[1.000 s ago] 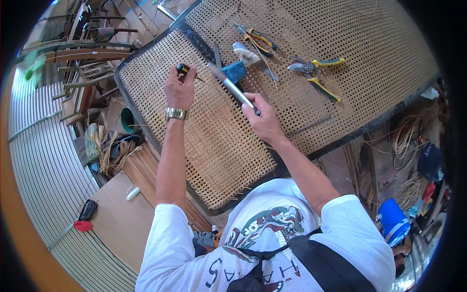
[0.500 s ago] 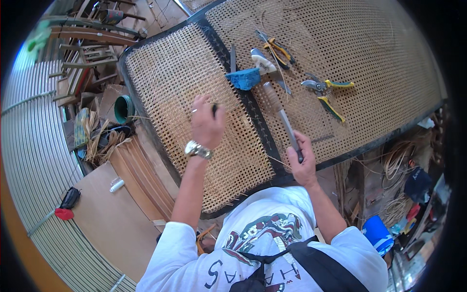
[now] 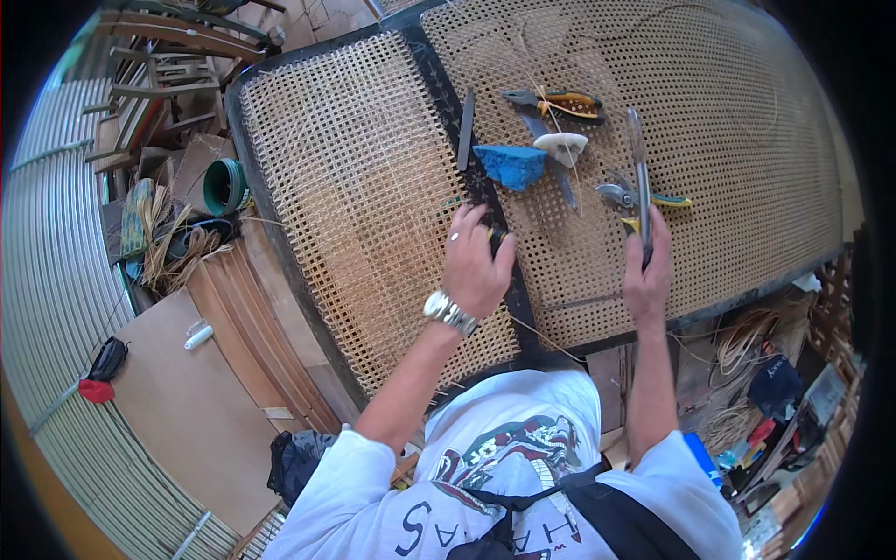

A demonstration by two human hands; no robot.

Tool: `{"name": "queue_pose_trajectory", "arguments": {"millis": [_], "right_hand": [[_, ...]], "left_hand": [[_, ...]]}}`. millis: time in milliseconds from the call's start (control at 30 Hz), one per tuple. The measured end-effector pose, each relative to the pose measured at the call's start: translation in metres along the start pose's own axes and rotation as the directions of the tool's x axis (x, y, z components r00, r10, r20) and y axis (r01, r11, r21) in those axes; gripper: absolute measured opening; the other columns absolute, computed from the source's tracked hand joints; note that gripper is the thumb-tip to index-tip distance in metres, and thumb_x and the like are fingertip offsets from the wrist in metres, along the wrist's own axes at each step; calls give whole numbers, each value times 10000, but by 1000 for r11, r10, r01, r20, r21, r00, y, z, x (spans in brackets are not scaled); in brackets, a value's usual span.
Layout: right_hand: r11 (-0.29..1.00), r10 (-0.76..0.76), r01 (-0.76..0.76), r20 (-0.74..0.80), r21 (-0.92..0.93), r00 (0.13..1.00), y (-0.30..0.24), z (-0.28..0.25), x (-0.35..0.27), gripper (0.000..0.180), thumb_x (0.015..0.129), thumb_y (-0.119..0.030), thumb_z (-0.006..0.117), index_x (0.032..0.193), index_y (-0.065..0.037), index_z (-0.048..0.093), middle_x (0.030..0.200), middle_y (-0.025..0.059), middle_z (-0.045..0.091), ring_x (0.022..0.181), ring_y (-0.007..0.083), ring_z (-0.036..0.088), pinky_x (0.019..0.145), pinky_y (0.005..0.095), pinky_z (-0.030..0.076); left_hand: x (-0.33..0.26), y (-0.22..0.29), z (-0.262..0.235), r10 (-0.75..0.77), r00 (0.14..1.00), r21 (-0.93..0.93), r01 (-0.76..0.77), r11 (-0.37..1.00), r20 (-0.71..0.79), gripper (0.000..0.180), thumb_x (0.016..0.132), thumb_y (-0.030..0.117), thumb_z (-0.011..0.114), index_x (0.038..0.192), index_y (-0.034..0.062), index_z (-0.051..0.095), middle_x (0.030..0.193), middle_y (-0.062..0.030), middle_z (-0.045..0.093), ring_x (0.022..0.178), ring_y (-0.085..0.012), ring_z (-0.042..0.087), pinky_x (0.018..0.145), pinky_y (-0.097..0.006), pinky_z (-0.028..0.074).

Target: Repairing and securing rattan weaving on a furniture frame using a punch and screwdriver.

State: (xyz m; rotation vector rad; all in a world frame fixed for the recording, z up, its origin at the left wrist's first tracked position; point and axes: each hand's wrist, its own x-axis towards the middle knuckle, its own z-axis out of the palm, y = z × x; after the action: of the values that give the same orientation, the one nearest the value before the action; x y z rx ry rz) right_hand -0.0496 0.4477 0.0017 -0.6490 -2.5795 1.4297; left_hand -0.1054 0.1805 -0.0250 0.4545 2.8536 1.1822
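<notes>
Left hand, mid-frame, was curled around a short black-and-yellow handle; fingers were closed in, and its working end couldn't be made out. The hand sat over the right edge of the narrow cane panel, next to the black frame bar. Metal watch on that wrist.

Right hand, right of centre, was gripped round the dark lower end of a long slim tool: silvery shaft, brownish top, pointing up the frame. From this view the tool crossed in front of the pruning shears; contact, can't tell.

Upper middle, on or by the bar: flat grey strip, blue block just below it. Right of those, on the wide cane panel: white-handled blade, with yellow-and-black pliers just above.

Left side of frame: green bucket near the panel, brown board lower down with a small white cylinder on it. Lower right: coiled cane.
</notes>
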Motion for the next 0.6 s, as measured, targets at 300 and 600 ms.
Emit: {"name": "queue_pose_trajectory", "arguments": {"millis": [300,600], "right_hand": [[579,-327,93,-126,-810,937,36,-4,79,571,902,-239,702,1424,-102,514,1221,85,532,1211,312,495,1003,503,393],[557,-631,735,379,-387,677,-43,134,95,507,850,-300,746,1318,-183,589,1229,87,583,1224,302,497,1014,477,367]], "left_hand": [[-31,27,6,-651,675,-392,736,553,349,417,1007,336,639,1213,-22,576,986,-155,692,837,-212,707,719,-370,552],[-62,24,-18,-293,942,-134,274,953,-164,491,928,183,726,1322,-39,535,1324,-239,598,1253,-379,576,1069,-460,462]]}}
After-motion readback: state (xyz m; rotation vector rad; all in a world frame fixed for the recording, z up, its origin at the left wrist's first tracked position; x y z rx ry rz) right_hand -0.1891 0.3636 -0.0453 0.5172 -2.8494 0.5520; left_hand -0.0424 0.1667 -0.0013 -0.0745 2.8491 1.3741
